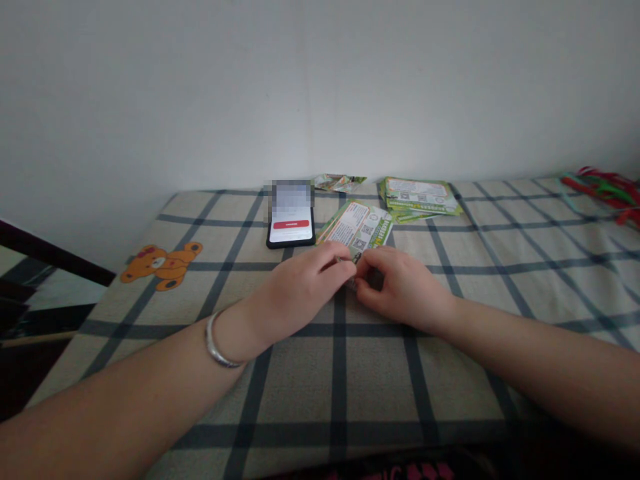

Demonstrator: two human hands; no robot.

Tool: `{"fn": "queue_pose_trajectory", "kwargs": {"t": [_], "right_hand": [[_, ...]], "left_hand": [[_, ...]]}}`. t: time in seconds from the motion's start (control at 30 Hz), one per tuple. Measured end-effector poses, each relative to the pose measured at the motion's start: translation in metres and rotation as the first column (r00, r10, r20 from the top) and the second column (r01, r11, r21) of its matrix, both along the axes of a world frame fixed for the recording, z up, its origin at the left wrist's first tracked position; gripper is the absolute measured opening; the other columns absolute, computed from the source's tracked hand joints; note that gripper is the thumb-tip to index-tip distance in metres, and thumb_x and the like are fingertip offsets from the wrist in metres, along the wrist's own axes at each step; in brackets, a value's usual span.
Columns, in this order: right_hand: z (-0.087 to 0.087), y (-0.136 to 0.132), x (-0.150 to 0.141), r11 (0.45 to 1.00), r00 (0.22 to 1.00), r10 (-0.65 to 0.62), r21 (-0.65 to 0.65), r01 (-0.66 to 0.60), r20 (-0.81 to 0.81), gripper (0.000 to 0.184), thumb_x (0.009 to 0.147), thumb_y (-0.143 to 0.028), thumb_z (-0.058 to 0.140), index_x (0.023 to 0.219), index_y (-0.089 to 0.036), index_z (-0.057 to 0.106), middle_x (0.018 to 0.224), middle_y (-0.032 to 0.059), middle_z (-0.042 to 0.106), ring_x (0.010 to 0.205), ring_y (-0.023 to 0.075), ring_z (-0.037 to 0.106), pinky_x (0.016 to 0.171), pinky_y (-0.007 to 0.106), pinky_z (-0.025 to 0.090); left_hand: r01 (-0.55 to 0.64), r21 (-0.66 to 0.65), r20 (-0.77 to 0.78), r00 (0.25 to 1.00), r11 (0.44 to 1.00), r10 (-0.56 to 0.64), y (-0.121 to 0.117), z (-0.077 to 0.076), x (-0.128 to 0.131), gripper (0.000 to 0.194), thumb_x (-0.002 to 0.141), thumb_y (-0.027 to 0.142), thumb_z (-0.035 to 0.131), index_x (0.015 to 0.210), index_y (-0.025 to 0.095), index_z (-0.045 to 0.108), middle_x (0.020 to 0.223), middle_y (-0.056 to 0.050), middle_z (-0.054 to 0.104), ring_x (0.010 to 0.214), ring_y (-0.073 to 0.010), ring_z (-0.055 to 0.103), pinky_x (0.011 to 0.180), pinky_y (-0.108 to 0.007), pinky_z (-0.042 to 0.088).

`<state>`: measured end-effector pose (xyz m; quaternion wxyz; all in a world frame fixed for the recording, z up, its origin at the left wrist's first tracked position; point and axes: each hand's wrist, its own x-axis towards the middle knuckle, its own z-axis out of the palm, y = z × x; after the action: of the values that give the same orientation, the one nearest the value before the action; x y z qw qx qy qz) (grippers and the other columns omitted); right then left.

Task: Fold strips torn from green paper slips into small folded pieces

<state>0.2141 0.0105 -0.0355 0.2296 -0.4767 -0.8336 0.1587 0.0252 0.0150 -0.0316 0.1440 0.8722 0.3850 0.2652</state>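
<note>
My left hand point(305, 287), with a silver bangle point(215, 343) on its wrist, is closed in a pinch over the middle of the table. Facing it, my right hand point(407, 287) curls its thumb and fingers together. Between the two sets of fingertips shows a small dark-and-pale piece point(353, 283), mostly hidden, whose kind I cannot make out. Just beyond the fingers lie green printed cards point(357, 223) with text and square codes, fanned a little. Behind them to the right is a stack of similar green cards point(420, 190).
A phone point(291, 233) with a lit screen lies left of the cards. A crumpled green wrapper point(340, 182) is by the wall. An orange bear cutout point(165, 265) lies at the left of the checked tablecloth point(300, 387). Red and green stuff point(607, 193) sits far right.
</note>
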Motion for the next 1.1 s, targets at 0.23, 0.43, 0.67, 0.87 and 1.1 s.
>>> {"fn": "queue_pose_trajectory", "kwargs": {"t": [0.23,0.43,0.67,0.87,1.1], "right_hand": [[0.0,0.0,0.0,1.0,1.0,0.015,-0.009,-0.015,-0.015,0.005,0.074,-0.022,0.055,0.072,-0.018,0.057,0.07,0.0009,0.058,0.067,0.0135,0.051,0.061,0.026,0.036],[-0.001,0.0,0.0,1.0,1.0,0.015,0.002,-0.015,-0.021,0.005,0.074,-0.021,0.056,0.07,-0.018,0.057,0.068,0.0005,0.058,0.065,0.013,0.051,0.059,0.026,0.035],[-0.001,-0.002,-0.002,1.0,0.999,-0.025,-0.01,0.025,-0.02,0.005,0.073,-0.022,0.058,0.069,-0.018,0.059,0.068,0.0007,0.061,0.064,0.0133,0.053,0.058,0.026,0.035],[-0.002,-0.002,-0.003,0.999,0.999,-0.032,0.003,0.032,-0.027,0.006,0.072,-0.023,0.059,0.069,-0.019,0.06,0.067,0.0005,0.063,0.063,0.0136,0.054,0.058,0.026,0.036],[-0.001,-0.004,-0.001,0.995,0.999,-0.046,0.093,0.044,0.013,0.005,0.073,-0.023,0.059,0.071,-0.019,0.061,0.071,0.0015,0.064,0.067,0.0148,0.056,0.061,0.027,0.037]], "left_hand": [[0.076,0.174,-0.093,0.994,0.982,-0.061,0.003,-0.009,-0.004,0.017,0.095,0.022,0.043,0.102,0.017,0.058,0.104,-0.004,0.063,0.093,-0.0169,0.061,0.081,-0.03,0.049],[0.084,0.212,-0.116,0.991,0.974,-0.06,0.003,-0.011,-0.003,0.012,0.094,0.017,0.046,0.097,0.018,0.057,0.102,-0.001,0.062,0.09,-0.0148,0.06,0.077,-0.026,0.047],[0.026,0.036,0.062,0.998,0.999,-0.029,0.002,-0.004,0.001,0.007,0.09,0.014,0.051,0.091,0.019,0.056,0.084,0.005,0.06,0.076,-0.01,0.058,0.069,-0.023,0.043],[0.025,0.062,0.017,1.0,0.998,-0.026,0.002,-0.004,-0.003,0.006,0.091,0.018,0.05,0.089,0.018,0.056,0.082,0.004,0.059,0.073,-0.0106,0.057,0.066,-0.024,0.042],[0.146,0.33,-0.135,0.985,0.932,-0.107,0.005,-0.008,-0.01,0.018,0.094,0.018,0.046,0.084,0.016,0.06,0.098,-0.003,0.06,0.084,-0.0147,0.057,0.073,-0.027,0.045]]}}
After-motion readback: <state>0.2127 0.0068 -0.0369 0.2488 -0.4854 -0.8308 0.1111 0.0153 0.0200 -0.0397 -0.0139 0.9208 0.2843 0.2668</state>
